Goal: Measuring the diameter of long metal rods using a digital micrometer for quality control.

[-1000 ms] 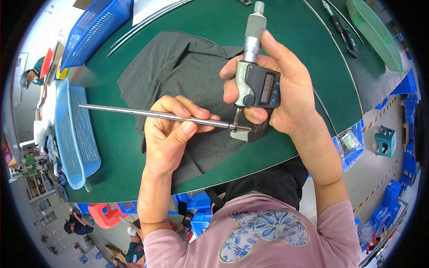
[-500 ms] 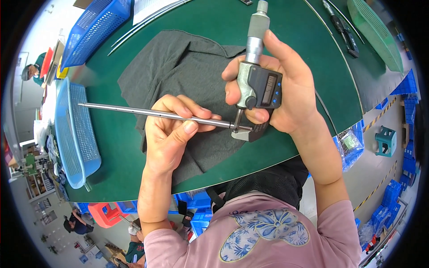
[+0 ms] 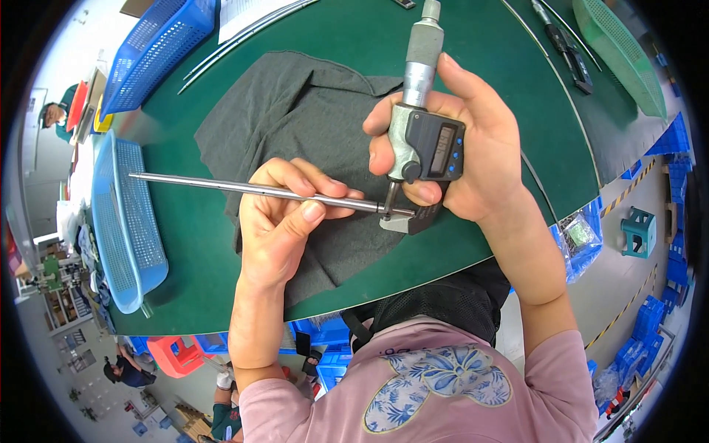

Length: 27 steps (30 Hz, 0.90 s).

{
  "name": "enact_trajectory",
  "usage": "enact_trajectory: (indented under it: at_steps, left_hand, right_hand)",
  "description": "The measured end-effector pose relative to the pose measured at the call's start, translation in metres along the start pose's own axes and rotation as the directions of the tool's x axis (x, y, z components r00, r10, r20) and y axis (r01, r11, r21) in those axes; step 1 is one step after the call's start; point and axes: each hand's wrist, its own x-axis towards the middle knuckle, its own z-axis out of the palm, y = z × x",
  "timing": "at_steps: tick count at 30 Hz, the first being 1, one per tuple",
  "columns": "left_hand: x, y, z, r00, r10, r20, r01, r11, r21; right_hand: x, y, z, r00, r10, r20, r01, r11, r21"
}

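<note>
Both hands stay almost where they were, and the measuring tool sits just a bit higher than before.
The left hand (image 3: pixel 277 221) pinches a long thin metal rod (image 3: pixel 251 190) that points toward 9 o'clock. The right hand (image 3: pixel 473 144) is wrapped around a grey measuring tool (image 3: pixel 422 140) with a small screen, standing upright. The rod's end sits in the tool's gap at 6 o'clock. Under them lies a grey cloth (image 3: pixel 295 125) on the green worktop (image 3: pixel 502 44). A blue basket (image 3: pixel 122 214) lies at 9 o'clock.
</note>
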Motion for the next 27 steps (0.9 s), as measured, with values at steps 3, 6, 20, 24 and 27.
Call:
enact_trajectory:
  at_steps: [3,6,20,24,27]
  left_hand:
    - [0.0003,0.0003,0.0001,1.0,0.006,0.001,-0.006,1.0,0.009]
    - [-0.0015,0.0006,0.0011,1.0,0.002,-0.007,-0.002,1.0,0.03]
    - [-0.0022,0.0027,0.0006,1.0,0.004,-0.014,-0.003,1.0,0.022]
    - [-0.0012,0.0028,-0.0002,1.0,0.009,-0.002,-0.009,1.0,0.01]
    - [-0.0013,0.0024,0.0009,1.0,0.007,-0.003,-0.007,1.0,0.003]
  right_hand:
    - [0.0002,0.0008,0.0021,1.0,-0.011,-0.023,0.011,1.0,-0.019]
    - [0.0004,0.0014,0.0015,1.0,-0.023,-0.006,0.023,0.999,-0.023]
    - [-0.0025,-0.0006,0.003,1.0,0.018,0.011,-0.018,1.0,-0.016]
    - [0.0011,0.0022,-0.0006,0.998,0.006,0.057,-0.008,0.999,0.032]
    - [0.0009,0.0021,-0.0004,0.999,0.008,0.049,-0.009,1.0,0.028]
